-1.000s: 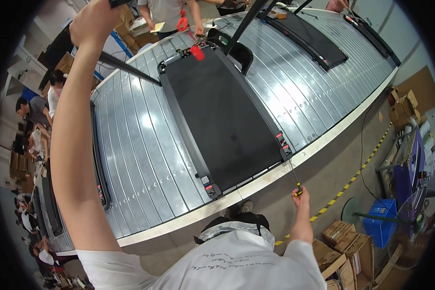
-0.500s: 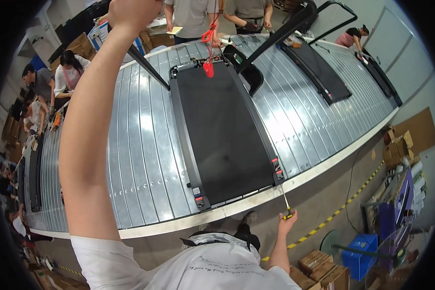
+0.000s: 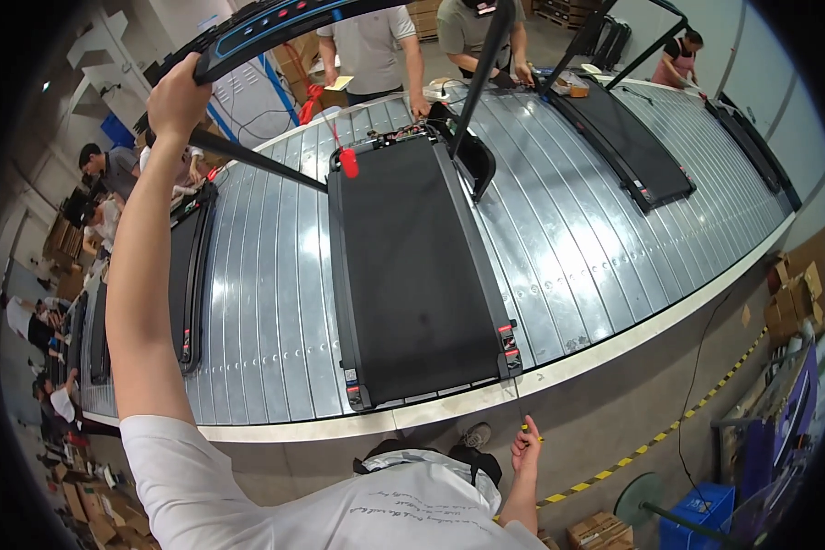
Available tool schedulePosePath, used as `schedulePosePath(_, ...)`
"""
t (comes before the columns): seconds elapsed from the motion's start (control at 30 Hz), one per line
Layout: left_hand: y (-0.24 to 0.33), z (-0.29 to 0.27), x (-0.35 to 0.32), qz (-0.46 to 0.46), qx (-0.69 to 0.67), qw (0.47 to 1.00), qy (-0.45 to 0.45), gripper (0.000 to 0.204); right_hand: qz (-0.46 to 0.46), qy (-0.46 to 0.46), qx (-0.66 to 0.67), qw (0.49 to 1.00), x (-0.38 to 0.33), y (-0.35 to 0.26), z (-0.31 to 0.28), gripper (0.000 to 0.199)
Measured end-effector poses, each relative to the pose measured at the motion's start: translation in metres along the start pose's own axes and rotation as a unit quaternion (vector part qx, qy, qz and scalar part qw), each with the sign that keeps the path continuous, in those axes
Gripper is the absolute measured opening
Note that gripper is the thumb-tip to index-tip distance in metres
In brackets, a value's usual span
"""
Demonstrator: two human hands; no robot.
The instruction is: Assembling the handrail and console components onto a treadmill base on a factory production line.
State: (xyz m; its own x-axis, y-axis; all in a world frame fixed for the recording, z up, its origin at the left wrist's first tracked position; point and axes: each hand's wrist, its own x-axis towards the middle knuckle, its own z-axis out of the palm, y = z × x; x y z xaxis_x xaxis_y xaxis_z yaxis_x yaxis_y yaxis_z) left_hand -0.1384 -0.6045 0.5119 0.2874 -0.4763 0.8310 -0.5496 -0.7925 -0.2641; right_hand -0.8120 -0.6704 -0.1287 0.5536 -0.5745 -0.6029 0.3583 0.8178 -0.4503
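Note:
A black treadmill (image 3: 417,266) lies on the metal slat conveyor, its belt running away from me. My left hand (image 3: 178,99) is raised at the upper left, its fingers wrapped round the end of the treadmill's console bar (image 3: 289,18). Slim black uprights join this bar to the frame. Below the treadmill's near right corner, my right hand (image 3: 525,451) grips a screwdriver (image 3: 525,428) with a yellow and black handle. Its thin shaft points up at that corner; whether the tip sits in a screw is too small to tell. A red clip (image 3: 349,163) hangs on a cord above the belt's far end.
The slatted conveyor (image 3: 577,266) carries another treadmill (image 3: 623,142) to the right and more to the left. People stand at its far side and along the left. Behind my right arm are cardboard boxes (image 3: 600,530), a blue bin (image 3: 701,513) and a round green base (image 3: 640,497).
My view has shifted, bringing the console bar and my left hand's grip on it into sight. The screwdriver stays near the same corner, with my right hand turned differently around its handle.

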Motion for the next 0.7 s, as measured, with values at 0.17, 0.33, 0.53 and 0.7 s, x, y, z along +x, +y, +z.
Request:
schedulePosePath(0.17, -0.002, 0.003, -0.003, -0.018, 0.007, 1.0, -0.02, 0.029, -0.123, 0.084, 0.02, 0.989, -0.025, -0.015, 0.051, 0.035)
schedulePosePath(0.33, -0.008, 0.011, 0.005, -0.024, 0.022, 0.999, -0.003, 0.033, -0.327, 0.241, -0.406, 0.818, -0.012, -0.009, 0.067, 0.035)
schedulePosePath(0.53, -0.006, 0.01, 0.003, -0.015, 0.019, 1.0, -0.011, 0.03, -0.055, 0.314, -0.146, 0.937, 0.041, 0.023, 0.017, 0.046)
schedulePosePath(0.7, 0.004, 0.014, 0.0, -0.007, 0.025, 1.0, 0.002, 0.027, 0.08, 0.319, -0.009, 0.944, 0.05, 0.044, -0.005, 0.048)
